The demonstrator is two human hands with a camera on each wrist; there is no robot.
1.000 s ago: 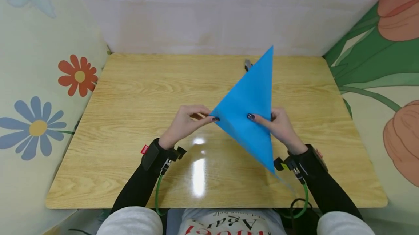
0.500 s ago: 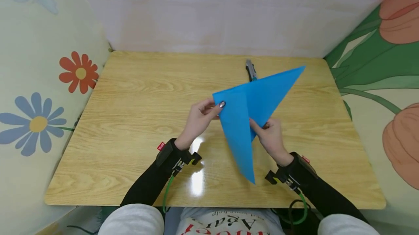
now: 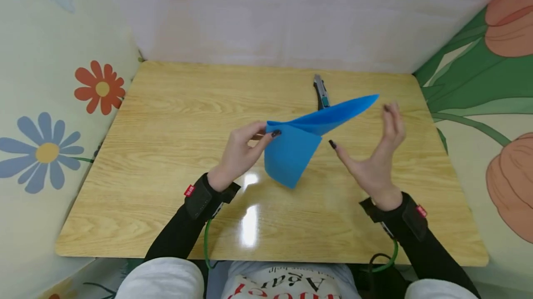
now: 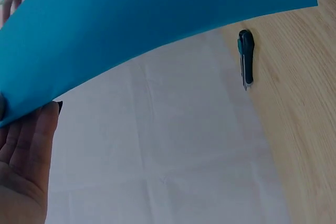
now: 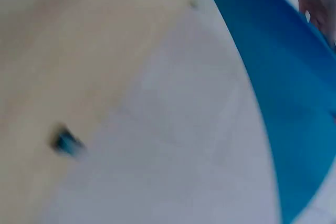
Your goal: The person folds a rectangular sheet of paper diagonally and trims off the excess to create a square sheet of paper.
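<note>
the left hand (image 3: 241,153) is pinching 1 end of the paper (image 3: 289,155) between thumb and fingers, the rest hanging to that hand's right. the right hand (image 3: 374,162) is spreading its fingers near the paper's far tip, apart from it. with 1 hand bearing it, the paper could be drooping or creasing askew, its loose side lacking support; a hasty right hand could be bending the tip. the knife (image 3: 321,90) is lying ahead and right of the left hand, beyond the paper, where a swinging flap could be brushing it. compared with 0.5 s ago, the right hand is no longer holding the paper, which is now bowing.
</note>
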